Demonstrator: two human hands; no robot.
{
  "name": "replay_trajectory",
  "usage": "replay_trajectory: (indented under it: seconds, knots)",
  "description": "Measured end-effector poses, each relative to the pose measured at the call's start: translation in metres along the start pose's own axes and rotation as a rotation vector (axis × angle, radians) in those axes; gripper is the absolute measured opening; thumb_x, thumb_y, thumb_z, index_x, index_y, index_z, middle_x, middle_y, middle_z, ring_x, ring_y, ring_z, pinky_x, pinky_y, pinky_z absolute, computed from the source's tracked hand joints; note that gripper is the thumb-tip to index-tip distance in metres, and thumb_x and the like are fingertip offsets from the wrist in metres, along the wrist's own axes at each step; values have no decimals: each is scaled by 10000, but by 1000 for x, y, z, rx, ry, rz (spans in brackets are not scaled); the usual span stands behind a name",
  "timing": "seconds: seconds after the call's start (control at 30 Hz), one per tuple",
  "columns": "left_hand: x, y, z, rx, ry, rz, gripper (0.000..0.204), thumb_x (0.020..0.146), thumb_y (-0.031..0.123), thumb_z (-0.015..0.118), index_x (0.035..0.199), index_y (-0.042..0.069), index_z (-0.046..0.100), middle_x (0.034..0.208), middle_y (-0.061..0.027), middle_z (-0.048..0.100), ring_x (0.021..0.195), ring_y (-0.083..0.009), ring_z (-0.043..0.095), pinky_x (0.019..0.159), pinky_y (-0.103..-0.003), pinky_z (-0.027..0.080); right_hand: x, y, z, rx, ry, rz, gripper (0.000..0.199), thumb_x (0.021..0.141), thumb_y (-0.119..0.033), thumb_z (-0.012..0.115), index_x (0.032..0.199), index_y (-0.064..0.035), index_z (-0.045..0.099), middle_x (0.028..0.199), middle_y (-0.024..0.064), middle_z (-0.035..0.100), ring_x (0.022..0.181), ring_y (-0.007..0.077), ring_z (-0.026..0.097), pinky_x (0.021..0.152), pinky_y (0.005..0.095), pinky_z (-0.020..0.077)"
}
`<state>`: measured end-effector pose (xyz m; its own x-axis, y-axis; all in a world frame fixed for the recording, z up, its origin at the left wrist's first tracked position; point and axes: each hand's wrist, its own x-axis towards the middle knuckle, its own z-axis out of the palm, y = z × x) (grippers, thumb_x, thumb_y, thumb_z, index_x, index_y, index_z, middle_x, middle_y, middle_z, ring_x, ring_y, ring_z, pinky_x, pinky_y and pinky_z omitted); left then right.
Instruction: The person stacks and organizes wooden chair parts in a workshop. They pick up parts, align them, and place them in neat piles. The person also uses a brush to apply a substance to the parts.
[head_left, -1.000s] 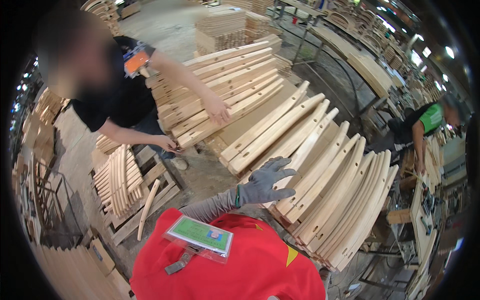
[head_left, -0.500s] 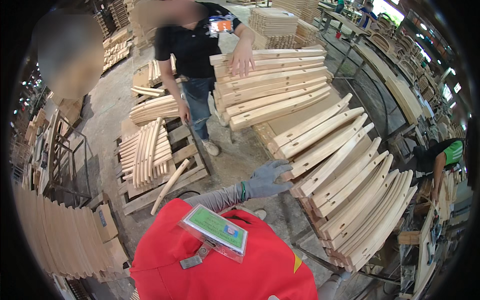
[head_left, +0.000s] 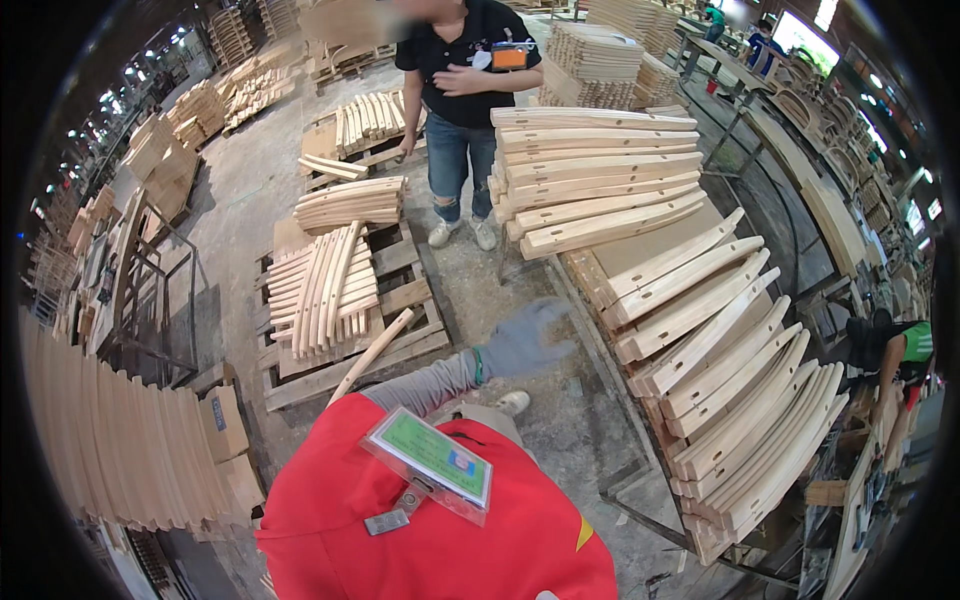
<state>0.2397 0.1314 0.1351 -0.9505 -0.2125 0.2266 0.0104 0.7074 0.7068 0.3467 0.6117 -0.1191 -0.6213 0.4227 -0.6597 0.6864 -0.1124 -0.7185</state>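
Gloved hand (head_left: 525,340) empty, fingers spread (blurred), near curved slats (head_left: 700,330); co-worker (head_left: 465,110) beyond.

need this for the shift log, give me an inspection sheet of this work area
surface: metal rack with curved wooden slats fanned out along it; a stack of straighter slats at the far end
job's things: slats nearest the gloved hand, none held
clutter: pallet with slat bundles; one loose stick leaning on it
grippers: one grey-gloved hand, blurred, open above the floor beside the rack, touching nothing; the other hand not in view
cables: nothing seen
surroundings: co-worker standing behind the stack; curved panels at left; concrete floor
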Motion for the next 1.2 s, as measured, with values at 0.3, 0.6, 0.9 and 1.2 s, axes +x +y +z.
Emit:
replay_trajectory:
  seconds: [0.3,0.6,0.9,1.2]
  knots:
    - [88,-70,-94,7,273,-89,788,759,455,682,1389,120,347,1354,-203,399,1263,-380,394,1031,-451,357,-65,-87,174,-401,-658,-267,362,930,-235,524,1191,16,526,1053,131,605,824,215,613,746,314,498]
    - [311,-133,-194,546,-34,79,1005,674,560,691,1453,112,242,1424,-247,323,1327,-397,299,1115,-470,176,-175,-346,446,133,-752,-546,579,896,-212,604,1361,20,348,1259,178,490,1031,226,566,808,313,508]
    - [490,-196,-132,309,-592,159,1147,629,476,744,1442,-58,136,1461,-273,256,1363,-352,274,1119,-343,226,-106,-445,654,-171,-242,-565,1054,687,-433,755,1411,82,186,1263,298,476,1036,299,579,832,315,493]
    - [519,-212,-111,139,-583,242,1237,559,475,801,1441,-68,123,1462,-288,248,1361,-364,283,1105,-343,257,-89,-484,710,-491,-144,-342,1061,619,-366,738,1410,81,190,1263,308,485,1174,367,511,940,375,455]
